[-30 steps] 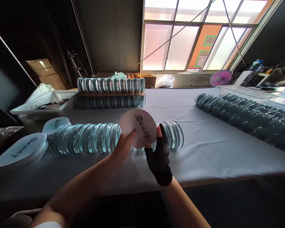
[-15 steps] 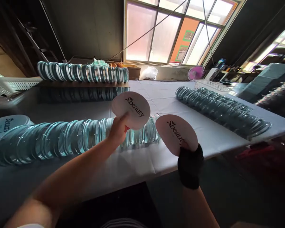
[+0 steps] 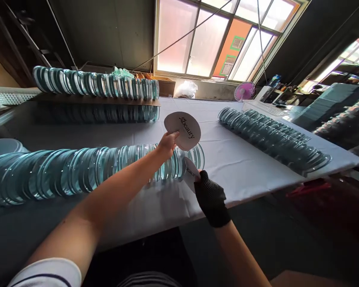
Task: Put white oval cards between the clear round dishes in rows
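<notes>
Glass discs (image 3: 86,169) lean near table front edge (image 3: 257,195); left hand (image 3: 166,144) and gloved right hand (image 3: 211,195) each pinch a printed card (image 3: 183,130); a nudge could topple the row.

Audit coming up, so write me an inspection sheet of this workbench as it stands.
Surface: table under a white cloth, long and well lit from the window.
Job's things: round "beauty" card raised above the near row of glass discs; second card low at that row's right end.
Clutter: two more disc rows, far left and right; white basket; pink fan; white bag.
Hands: bare left hand pinches the raised card; black-gloved right hand grips the second card.
Cables: thin lines cross the window.
Surroundings: large window, dark walls, cluttered shelves at right.
</notes>
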Available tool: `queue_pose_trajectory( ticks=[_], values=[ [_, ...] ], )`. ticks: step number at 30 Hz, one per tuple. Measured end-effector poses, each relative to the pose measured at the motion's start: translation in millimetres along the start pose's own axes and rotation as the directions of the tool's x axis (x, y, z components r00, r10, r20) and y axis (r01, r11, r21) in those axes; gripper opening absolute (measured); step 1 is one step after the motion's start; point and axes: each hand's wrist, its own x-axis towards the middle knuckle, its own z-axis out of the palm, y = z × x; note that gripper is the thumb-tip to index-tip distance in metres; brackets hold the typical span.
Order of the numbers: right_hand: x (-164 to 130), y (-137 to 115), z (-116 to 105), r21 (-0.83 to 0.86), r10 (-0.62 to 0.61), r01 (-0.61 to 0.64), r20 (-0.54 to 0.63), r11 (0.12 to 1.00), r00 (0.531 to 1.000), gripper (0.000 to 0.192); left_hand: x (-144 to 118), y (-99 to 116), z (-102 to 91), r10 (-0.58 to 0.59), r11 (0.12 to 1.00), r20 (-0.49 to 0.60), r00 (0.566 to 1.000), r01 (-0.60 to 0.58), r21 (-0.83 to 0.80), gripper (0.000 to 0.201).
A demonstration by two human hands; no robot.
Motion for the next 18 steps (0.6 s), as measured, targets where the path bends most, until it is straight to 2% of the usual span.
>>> queue_pose_trajectory(
  ticks=[3, 6, 10, 14, 18],
  values=[
    [16.5, 0.1, -3.8, 0.040, -0.027, 0.026, 0.026, 0.999, 0.999, 0.033, 0.9, 4.5, -1.4, 0.032, 0.999, 0.003, 0.999, -0.032, 0.004, 0.018],
    [15.7, 6.8, -6.4, 0.065, -0.031, 0.031, -0.004, 0.997, 1.000, 0.032, 2.0, 8.9, -1.0, -0.013, 0.999, -0.028, 1.000, 0.012, -0.032, 0.029],
    [22.2, 2.7, 11.3, 0.046, 0.018, -0.016, -0.055, 0.999, 0.998, 0.033, 3.3, 9.3, -1.6, -0.043, 0.997, -0.036, 0.998, 0.041, -0.059, 0.037],
    [50.8, -10.4, 33.4, 0.052, -0.021, 0.021, -0.006, 0.998, 1.000, 0.033, 1.1, 9.2, -3.3, -0.063, 0.994, -0.021, 0.998, 0.061, -0.092, 0.037],
    [59.4, -6.0, 27.6, 0.197, -0.041, 0.039, 0.006, 0.980, 0.999, 0.031, -2.4, 10.7, -2.2, -0.069, 0.993, -0.050, 0.996, 0.063, -0.103, 0.034]
  ],
)
